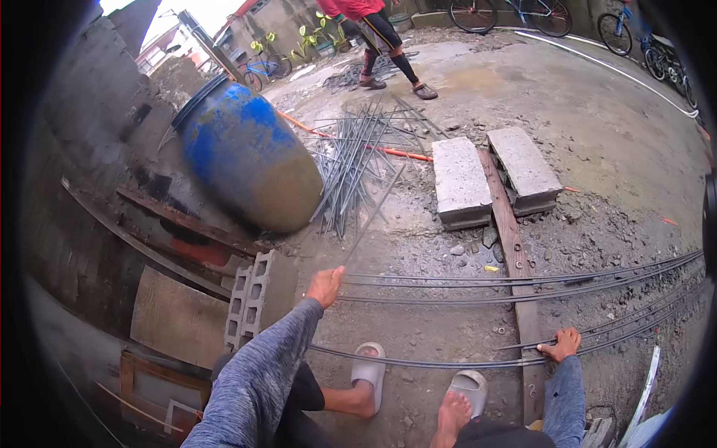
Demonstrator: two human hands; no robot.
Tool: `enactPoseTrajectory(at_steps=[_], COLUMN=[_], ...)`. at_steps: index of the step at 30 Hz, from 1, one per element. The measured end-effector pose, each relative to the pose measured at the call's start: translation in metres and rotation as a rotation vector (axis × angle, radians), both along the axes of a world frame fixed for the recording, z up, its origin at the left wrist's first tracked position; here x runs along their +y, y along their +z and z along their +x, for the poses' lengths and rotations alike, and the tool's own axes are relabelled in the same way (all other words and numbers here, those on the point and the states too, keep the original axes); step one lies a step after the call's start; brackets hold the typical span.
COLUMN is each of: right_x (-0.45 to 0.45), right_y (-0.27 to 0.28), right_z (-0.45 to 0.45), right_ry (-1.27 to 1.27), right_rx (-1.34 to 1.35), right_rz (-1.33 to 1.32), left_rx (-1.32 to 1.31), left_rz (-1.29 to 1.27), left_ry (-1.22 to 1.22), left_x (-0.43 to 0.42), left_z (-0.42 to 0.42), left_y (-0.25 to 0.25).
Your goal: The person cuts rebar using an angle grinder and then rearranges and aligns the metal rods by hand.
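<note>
Left grip grasping a thin rod (pixel 373 218) – right grip resting on long rods (pixel 418 363) over a plank.

The left hand (pixel 325 287) is clenching around the lower end of the thin rod, which is slanting up toward a loose pile of rods (pixel 358 149) on the ground; the right hand (pixel 564 345) is curling over a long rod just beside the plank (pixel 527 321) – whether that grip is closed, I cannot tell. The long rods are running crosswise over the plank, in front of the person's feet. Two concrete blocks (pixel 461 175) are flanking the plank's far end, a blue drum (pixel 250 149) is leaning by the pile, and another person (pixel 357 7) in red is standing beyond it.
</note>
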State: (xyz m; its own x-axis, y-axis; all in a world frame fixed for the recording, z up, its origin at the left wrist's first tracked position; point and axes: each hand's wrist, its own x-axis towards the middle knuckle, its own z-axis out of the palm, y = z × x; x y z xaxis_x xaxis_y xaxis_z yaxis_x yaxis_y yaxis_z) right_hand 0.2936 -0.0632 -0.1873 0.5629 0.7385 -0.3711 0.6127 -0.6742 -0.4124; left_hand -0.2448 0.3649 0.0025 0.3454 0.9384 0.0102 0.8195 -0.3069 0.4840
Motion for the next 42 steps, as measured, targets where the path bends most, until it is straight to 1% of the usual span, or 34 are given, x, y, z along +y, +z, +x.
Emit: enactPoseTrajectory(at_steps=[2,3,4,5,6,7,8,9,10,11,12,13,14,15,17,18,20,23,24,28,32,35,42], right_x=[-0.002,-0.003,-0.002,-0.004,-0.006,-0.002,-0.003,-0.003,-0.001,-0.001,-0.002,-0.002,-0.002,-0.004,-0.005,-0.004,-0.001,-0.004,-0.003,-0.004,-0.003,-0.003,-0.006], right_y=[-0.002,-0.007,-0.011,-0.015,-0.015,-0.015,-0.015,-0.017,-0.017,-0.015,-0.013,-0.013,-0.014,-0.014,-0.013,-0.013,-0.011,-0.011,-0.012,-0.011,-0.005,-0.009,-0.009], right_z=[0.003,0.002,0.003,0.002,0.002,0.005,0.005,0.005,0.007,0.007,0.004,0.003,0.003,0.004,0.003,0.002,0.002,0.002,0.001,-0.003,-0.002,-0.002,-0.002], right_ry=[0.008,0.004,0.013,0.021,0.016,0.009,0.006,0.016,0.026,0.026,0.02,0.018,0.018,0.02,0.019,0.02,0.027,0.031,0.03,0.038,0.01,0.002,-0.003], right_rx=[-0.006,-0.013,-0.02,-0.074,-0.058,-0.046,-0.029,-0.049,-0.048,-0.045,-0.042,-0.049,-0.059,-0.069,-0.073,-0.073,-0.087,-0.089,-0.086,-0.145,-0.083,-0.093,-0.085], right_rz=[0.01,0.016,0.011,0.011,-0.011,-0.021,-0.036,-0.033,-0.038,-0.039,-0.041,-0.035,-0.031,-0.03,-0.01,0.002,0.007,0.018,0.024,0.064,0.041,0.046,0.084], left_rx=[0.027,0.035,-0.031,-0.03,-0.111,-0.115,-0.001,0.116,0.051,0.009,-0.036,0.063,0.035,0.107,0.151,0.174,0.246,0.374,0.372,0.373,0.312,0.314,0.327], left_rz=[0.04,0.16,0.282,0.343,0.549,0.574,0.675,0.653,0.531,0.312,0.171,-0.159,-0.36,-0.318,-0.46,-0.525,-0.43,-0.386,-0.408,-0.439,-0.455,-0.446,-0.516], left_ry=[0.082,0.052,0.108,0.173,0.239,0.259,0.154,0.054,-0.082,-0.174,-0.322,-0.357,-0.455,-0.645,-0.629,-0.616,-0.57,-0.548,-0.53,-0.488,-0.47,-0.485,-0.436], left_x=[0.052,0.102,0.143,0.188,0.209,0.218,0.221,0.2,0.174,0.158,0.136,0.09,0.041,0.005,-0.08,-0.112,-0.166,-0.208,-0.215,-0.222,-0.219,-0.217,-0.217], left_z=[0.003,0.006,0.022,0.037,0.063,0.088,0.101,0.118,0.127,0.132,0.131,0.134,0.126,0.109,0.086,0.072,0.052,0.053,0.053,0.058,0.056,0.053,0.054], left_y=[0.012,0.02,0.051,0.085,0.115,0.141,0.146,0.147,0.14,0.113,0.073,0.053,0.028,-0.019,-0.055,-0.086,-0.129,-0.143,-0.147,-0.16,-0.166,-0.174,-0.179])
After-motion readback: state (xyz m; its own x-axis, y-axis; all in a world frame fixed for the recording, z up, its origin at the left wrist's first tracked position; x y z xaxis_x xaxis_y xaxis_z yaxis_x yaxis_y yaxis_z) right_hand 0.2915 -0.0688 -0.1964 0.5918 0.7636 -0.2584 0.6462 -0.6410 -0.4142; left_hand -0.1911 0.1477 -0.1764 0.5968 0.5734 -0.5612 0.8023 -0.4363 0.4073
